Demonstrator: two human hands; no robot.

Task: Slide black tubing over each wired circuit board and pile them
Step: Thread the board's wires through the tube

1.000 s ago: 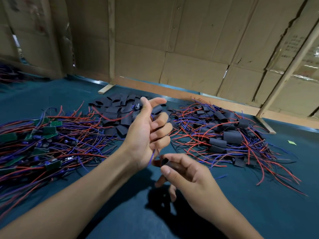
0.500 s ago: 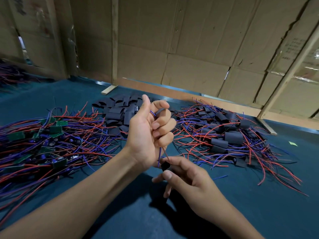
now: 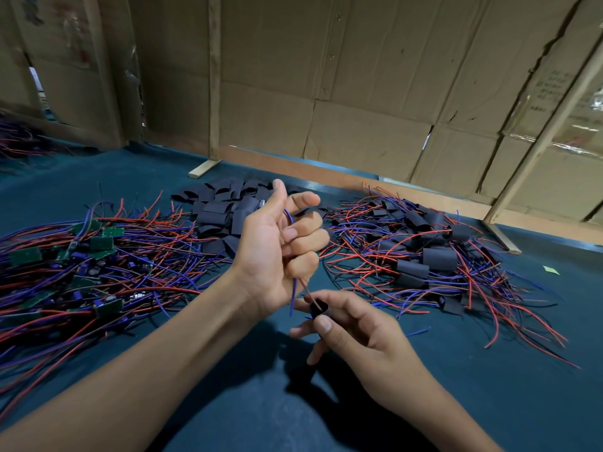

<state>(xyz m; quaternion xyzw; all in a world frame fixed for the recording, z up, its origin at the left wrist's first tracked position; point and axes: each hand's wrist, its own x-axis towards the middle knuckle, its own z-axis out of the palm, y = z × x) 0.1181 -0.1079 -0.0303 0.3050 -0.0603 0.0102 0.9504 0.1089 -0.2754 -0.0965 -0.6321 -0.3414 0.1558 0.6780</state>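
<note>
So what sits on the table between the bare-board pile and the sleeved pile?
Head view: a heap of loose black tubing pieces, with the raised left hand partly in front.

circuit board hidden in left hand (image 3: 277,249) | tubing (image 3: 318,309) mostly covered by right-hand fingers (image 3: 326,324)

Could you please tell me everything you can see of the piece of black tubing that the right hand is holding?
The black tubing is a short, matte, dark sleeve, seemingly soft plastic. The right hand pinches it between thumb and fingers, its open end turned up toward the left hand. The thin red wire hanging from the left hand reaches its opening; the blue wire hangs just beside it. It is held above the blue-green table; most of its length is hidden.
</note>
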